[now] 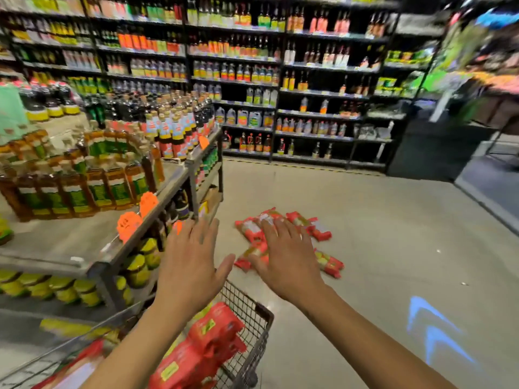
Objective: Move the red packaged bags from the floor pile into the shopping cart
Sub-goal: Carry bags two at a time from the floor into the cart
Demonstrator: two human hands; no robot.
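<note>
Head camera view of a supermarket aisle, slightly blurred. Two bare forearms reach forward from the lower edge. The left hand (191, 265) and the right hand (289, 262) are both spread flat, palms down, fingers straight and apart, holding nothing.

The left hand is above the front rim of a wire shopping cart (262, 314) at the bottom of the view. Several red packaged bags (216, 329) already lie stacked inside the cart, against its front wall.

The right hand overlaps the floor pile (317, 228), a loose heap of red bags on the pale floor (379, 209) just beyond the cart's front; whether the hand touches it cannot be told.

To the left stands a low display table (84, 242) carrying amber oil bottles (73, 189), with orange price tags (127, 226) along its edge. Tall dark shelves (309, 80) of bottles line the far wall. A blue light mark (432, 332) shows on the floor at right.
</note>
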